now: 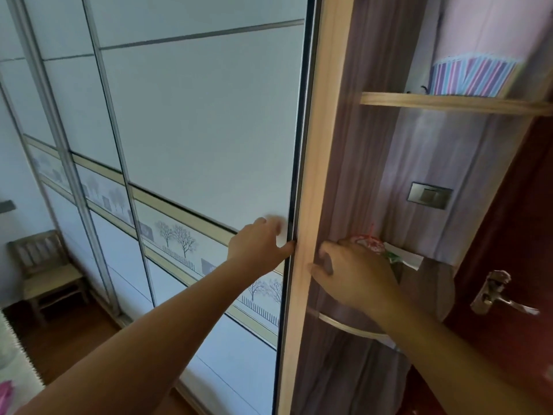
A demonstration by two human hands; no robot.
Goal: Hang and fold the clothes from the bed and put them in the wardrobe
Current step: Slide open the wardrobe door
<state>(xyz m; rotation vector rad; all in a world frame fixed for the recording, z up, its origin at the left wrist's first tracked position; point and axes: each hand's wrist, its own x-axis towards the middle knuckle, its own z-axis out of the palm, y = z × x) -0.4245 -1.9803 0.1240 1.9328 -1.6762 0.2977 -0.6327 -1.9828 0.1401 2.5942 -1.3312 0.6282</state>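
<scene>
chair (49, 272) left of wardrobe (194, 130), shelf (449, 103) right

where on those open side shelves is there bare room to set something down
Upper shelf: the stretch between the wooden post and the striped box looks bare. Lower curved shelf: the part that shows looks bare too. Between them it is crowded: a red-tasselled thing and white paper lie there, with the right hand in front, holding the post.
</scene>
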